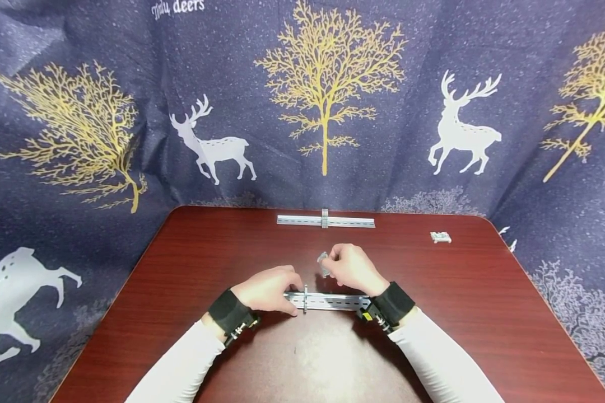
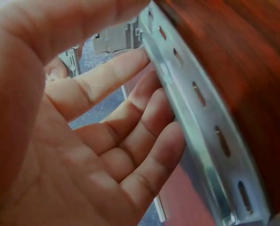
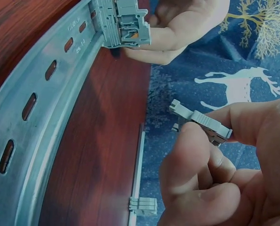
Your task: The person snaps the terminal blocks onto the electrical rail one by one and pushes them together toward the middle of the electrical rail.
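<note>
A slotted metal DIN rail [image 1: 333, 303] lies crosswise on the table between my hands. My left hand [image 1: 269, 288] grips its left part, thumb at the near edge and fingertips along the far edge. Beside those fingers, a grey terminal block [image 3: 125, 23] stands on the rail. My right hand [image 1: 354, 270] pinches another grey terminal block [image 3: 205, 125] between thumb and index finger. It is held beyond the far edge of the rail, apart from it. In the left wrist view, the bent fingers [image 2: 151, 113] touch the side of the rail.
A second DIN rail [image 1: 352, 222] with grey terminal blocks [image 1: 325, 218] lies near the back edge of the reddish-brown table [image 1: 222, 240]. Toward the back right corner is a small pale part [image 1: 441, 237]. A dark blue printed curtain [image 1: 282, 184] hangs behind the table.
</note>
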A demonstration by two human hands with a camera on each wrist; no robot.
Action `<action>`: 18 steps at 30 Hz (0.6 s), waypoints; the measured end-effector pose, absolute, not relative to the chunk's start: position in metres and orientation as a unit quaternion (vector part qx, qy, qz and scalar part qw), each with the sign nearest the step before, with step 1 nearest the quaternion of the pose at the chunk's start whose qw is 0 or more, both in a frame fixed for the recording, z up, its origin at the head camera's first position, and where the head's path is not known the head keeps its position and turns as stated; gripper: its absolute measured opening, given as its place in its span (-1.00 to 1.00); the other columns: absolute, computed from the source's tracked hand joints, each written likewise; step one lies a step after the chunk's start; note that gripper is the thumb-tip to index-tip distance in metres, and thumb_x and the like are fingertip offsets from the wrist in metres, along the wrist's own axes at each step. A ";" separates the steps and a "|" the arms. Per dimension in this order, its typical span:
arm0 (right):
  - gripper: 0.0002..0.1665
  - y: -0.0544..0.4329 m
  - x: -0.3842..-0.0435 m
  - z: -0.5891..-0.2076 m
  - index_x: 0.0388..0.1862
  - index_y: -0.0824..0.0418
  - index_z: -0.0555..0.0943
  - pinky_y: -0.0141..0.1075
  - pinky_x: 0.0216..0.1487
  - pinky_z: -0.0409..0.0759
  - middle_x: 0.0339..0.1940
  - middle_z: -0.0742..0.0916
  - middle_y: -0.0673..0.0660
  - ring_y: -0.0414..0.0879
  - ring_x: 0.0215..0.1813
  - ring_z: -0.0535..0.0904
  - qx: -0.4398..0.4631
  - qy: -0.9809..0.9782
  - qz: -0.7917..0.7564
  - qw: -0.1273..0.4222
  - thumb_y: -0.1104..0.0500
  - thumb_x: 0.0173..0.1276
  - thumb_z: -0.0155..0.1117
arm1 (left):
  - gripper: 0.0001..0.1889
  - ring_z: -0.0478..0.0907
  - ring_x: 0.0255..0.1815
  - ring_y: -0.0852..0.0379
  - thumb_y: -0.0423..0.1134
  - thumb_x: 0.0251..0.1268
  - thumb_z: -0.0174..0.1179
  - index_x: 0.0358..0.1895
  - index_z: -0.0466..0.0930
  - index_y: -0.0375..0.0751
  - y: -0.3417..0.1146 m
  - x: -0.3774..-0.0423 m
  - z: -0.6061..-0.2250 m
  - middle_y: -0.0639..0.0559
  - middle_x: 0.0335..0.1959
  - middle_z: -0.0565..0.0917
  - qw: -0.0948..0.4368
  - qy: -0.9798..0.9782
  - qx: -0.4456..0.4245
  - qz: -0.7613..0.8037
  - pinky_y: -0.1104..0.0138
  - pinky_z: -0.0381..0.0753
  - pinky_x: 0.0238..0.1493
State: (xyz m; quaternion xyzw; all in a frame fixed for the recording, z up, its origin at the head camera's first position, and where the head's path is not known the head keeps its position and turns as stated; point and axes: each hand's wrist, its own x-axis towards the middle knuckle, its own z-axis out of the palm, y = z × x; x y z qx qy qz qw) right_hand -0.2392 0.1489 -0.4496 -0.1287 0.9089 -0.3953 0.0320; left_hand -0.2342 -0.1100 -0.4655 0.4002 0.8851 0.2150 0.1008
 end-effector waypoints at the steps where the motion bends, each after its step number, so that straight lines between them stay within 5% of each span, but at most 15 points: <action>1: -0.71 0.149 -0.240 -0.450 -0.46 0.05 0.64 -0.23 -0.43 0.53 -0.65 0.70 0.03 -0.01 -0.64 0.68 -0.127 0.911 -0.391 0.031 0.07 0.53 0.32 | -0.67 0.44 -0.29 0.24 -0.17 0.02 0.73 -0.16 0.81 -0.07 -0.110 -0.234 -0.466 0.09 -0.25 0.65 0.098 0.887 0.398 0.213 0.34 0.50 -0.21; 18: -0.58 0.145 -0.236 -0.452 -0.61 0.05 0.46 -0.25 -0.42 0.25 -0.71 0.42 -0.11 -0.17 -0.61 0.30 -0.132 0.929 -0.346 -0.004 0.12 0.48 0.32 | -0.76 0.47 -0.28 0.19 -0.20 0.12 0.64 -0.16 0.84 -0.07 -0.106 -0.238 -0.475 0.10 -0.29 0.64 0.041 0.902 0.376 0.207 0.31 0.51 -0.23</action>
